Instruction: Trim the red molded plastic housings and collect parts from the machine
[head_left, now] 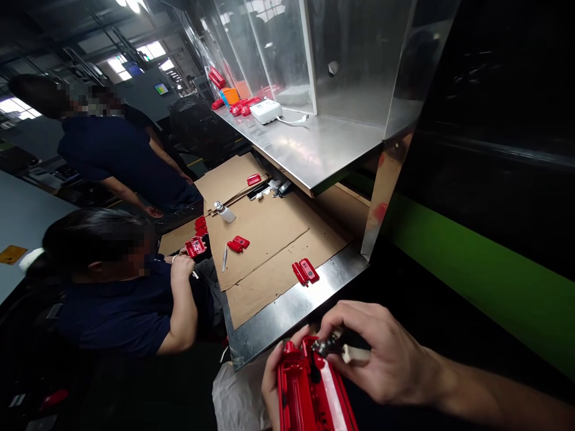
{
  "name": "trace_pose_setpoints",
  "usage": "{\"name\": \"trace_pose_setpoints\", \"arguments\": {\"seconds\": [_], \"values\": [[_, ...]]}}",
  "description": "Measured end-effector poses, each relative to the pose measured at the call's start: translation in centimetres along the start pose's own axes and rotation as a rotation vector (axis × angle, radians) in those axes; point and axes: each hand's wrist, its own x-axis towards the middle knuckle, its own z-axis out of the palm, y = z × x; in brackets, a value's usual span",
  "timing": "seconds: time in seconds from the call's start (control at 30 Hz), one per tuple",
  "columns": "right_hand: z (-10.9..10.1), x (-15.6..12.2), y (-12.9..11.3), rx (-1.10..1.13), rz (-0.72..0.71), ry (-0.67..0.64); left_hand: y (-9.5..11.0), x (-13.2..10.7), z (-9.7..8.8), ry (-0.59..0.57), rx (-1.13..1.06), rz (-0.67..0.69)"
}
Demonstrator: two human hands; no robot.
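My left hand holds a red plastic housing from underneath at the bottom middle, its open inside facing up. My right hand pinches a small tool with a pale handle, its metal tip touching the top end of the housing. Both hands hover just in front of the steel edge of the workbench.
Cardboard sheets cover the bench, with red parts, a small white bottle and tweezers. A seated person at left holds a red part. A steel shelf carries a white box.
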Motion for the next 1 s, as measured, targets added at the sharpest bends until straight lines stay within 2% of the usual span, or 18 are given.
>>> {"name": "trace_pose_setpoints", "arguments": {"seconds": [0.13,0.3,0.63,0.73,0.83,0.9,1.0], "values": [[1.1,0.0,0.0,-0.059,-0.042,0.042,-0.7,0.9,-1.0,0.024,-0.007,-0.026],[1.5,-0.2,0.0,-0.142,-0.050,0.074,-1.8,1.2,-2.9,0.053,-0.041,0.038],[1.1,-0.2,0.0,-0.082,-0.011,0.043,-1.7,1.3,-2.4,0.120,-0.057,0.061],[1.0,0.0,0.1,-0.087,0.003,0.067,-1.6,1.6,-2.8,0.113,-0.030,-0.007],[0.8,0.2,0.1,-0.081,0.020,0.061,-1.8,2.1,-3.7,0.116,-0.026,-0.017],[0.7,0.2,0.0,-0.056,0.032,0.048,-2.1,2.4,-4.5,0.098,-0.021,-0.030],[0.3,0.3,-0.1,-0.013,0.059,0.054,-3.0,2.8,-5.8,-0.035,-0.065,-0.083]]}}
